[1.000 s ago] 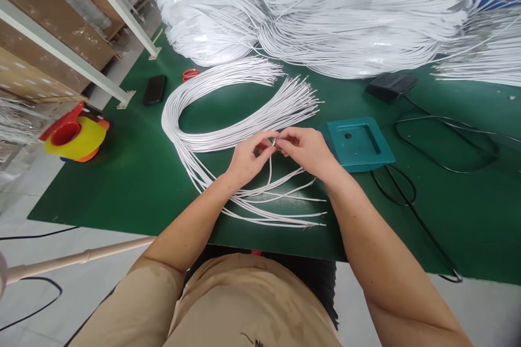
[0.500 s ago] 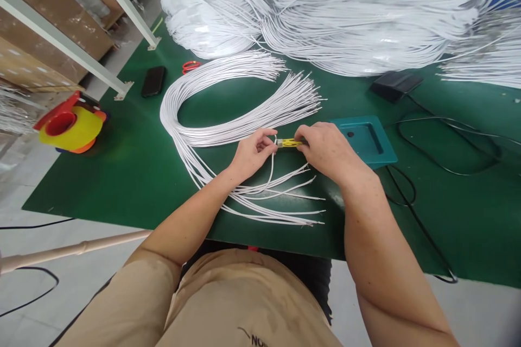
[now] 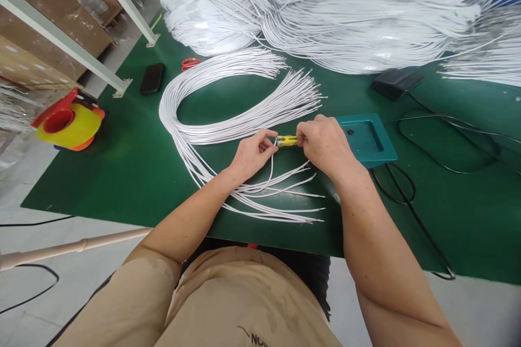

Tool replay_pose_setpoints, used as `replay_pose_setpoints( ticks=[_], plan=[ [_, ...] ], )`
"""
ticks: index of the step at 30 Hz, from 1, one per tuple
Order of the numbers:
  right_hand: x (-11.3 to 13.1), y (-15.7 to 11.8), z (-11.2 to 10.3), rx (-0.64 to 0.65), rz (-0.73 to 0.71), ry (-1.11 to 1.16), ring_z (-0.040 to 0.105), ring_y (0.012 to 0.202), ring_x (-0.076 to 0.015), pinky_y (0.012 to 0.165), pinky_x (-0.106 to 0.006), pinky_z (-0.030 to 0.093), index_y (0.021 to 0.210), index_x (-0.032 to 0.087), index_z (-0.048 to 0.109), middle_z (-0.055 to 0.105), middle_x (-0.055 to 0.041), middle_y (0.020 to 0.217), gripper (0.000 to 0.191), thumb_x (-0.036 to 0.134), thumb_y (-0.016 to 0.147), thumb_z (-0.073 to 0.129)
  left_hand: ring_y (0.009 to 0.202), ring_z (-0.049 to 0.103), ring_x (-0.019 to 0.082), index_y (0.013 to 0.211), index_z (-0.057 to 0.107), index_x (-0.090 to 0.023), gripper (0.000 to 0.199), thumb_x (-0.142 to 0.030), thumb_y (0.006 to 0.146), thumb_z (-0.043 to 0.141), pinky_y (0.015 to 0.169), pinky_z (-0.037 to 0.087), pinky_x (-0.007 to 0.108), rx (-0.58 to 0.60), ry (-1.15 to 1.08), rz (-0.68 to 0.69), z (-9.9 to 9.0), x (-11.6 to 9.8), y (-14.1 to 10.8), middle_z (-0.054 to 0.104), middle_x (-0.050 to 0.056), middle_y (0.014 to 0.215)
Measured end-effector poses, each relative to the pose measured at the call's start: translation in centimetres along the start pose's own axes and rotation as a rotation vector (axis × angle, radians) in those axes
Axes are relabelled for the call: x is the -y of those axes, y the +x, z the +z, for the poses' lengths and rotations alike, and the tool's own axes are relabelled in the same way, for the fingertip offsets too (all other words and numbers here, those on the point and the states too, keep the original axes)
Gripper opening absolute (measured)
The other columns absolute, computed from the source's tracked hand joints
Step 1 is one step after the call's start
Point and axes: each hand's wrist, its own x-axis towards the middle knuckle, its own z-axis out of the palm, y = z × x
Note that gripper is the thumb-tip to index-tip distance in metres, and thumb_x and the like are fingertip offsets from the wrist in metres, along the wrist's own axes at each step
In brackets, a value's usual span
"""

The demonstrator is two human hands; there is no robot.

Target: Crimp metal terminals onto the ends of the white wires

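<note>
Between my hands is a small yellow piece with a pale metallic end (image 3: 288,141). My left hand (image 3: 257,150) has thumb and fingers pinched at its left end, on a white wire (image 3: 272,169) that curves down toward the loose strands. My right hand (image 3: 323,143) is closed on the yellow piece's right end, its fingertips partly hidden. Just behind my hands lies a curved bundle of white wires (image 3: 228,132). Several separate wire ends (image 3: 285,216) fan out in front, passing under my left forearm.
Large white wire bundles (image 3: 366,21) fill the back. A teal tray (image 3: 382,158) sits right of my right hand, near a black box (image 3: 396,83) and cable. At left are a phone (image 3: 152,78), red-handled scissors (image 3: 190,63) and a tape dispenser (image 3: 87,125).
My right hand has shifted slightly left and up, and its fingers are more curled around the yellow piece. My left hand keeps nearly the same pinch.
</note>
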Motion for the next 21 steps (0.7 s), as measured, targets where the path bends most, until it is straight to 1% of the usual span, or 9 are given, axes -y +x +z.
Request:
replay_pose_setpoints(
  ticks=[4, 10, 14, 21],
  plan=[
    [0.0, 0.0, 0.0, 0.012, 0.013, -0.004, 0.051, 0.076, -0.0241, 0.067, -0.036, 0.03, 0.068, 0.017, 0.061, 0.066, -0.0107, 0.07, 0.024, 0.0, 0.077, 0.047, 0.068, 0.06, 0.011, 0.113, 0.062, -0.021, 0.031, -0.029, 0.083, 0.062, 0.071, 0.049, 0.026, 0.017, 0.057, 0.008, 0.0, -0.2, -0.2, 0.069, -0.001, 0.08],
    [-0.2, -0.1, 0.2, -0.01, -0.003, 0.008, 0.05, 0.075, -0.0241, 0.066, -0.036, 0.03, 0.067, 0.018, 0.061, 0.065, -0.0104, 0.07, 0.025, 0.0, 0.076, 0.046, 0.069, 0.061, 0.012, 0.115, 0.064, -0.022, 0.032, -0.027, 0.084, 0.061, 0.072, 0.049, 0.026, 0.015, 0.106, 0.032, -0.1, -0.2, -0.4, 0.071, 0.0, 0.082],
    [-0.3, -0.1, 0.3, -0.007, 0.001, 0.008, 0.051, 0.076, -0.0247, 0.067, -0.037, 0.03, 0.068, 0.018, 0.062, 0.066, -0.0106, 0.07, 0.025, 0.001, 0.076, 0.046, 0.07, 0.063, 0.013, 0.118, 0.066, -0.023, 0.034, -0.025, 0.084, 0.061, 0.075, 0.049, 0.027, -0.008, 0.138, 0.036, 0.0, -0.1, -0.6, 0.073, 0.0, 0.083],
    [-0.2, -0.1, 0.2, -0.005, 0.005, 0.011, 0.052, 0.077, -0.0251, 0.067, -0.037, 0.031, 0.068, 0.018, 0.063, 0.065, -0.0104, 0.069, 0.025, 0.001, 0.076, 0.046, 0.075, 0.065, 0.016, 0.121, 0.067, -0.025, 0.036, -0.026, 0.086, 0.061, 0.074, 0.047, 0.03, -0.086, 0.288, 0.045, 0.3, -0.1, -1.0, 0.076, 0.001, 0.09]
  ],
)
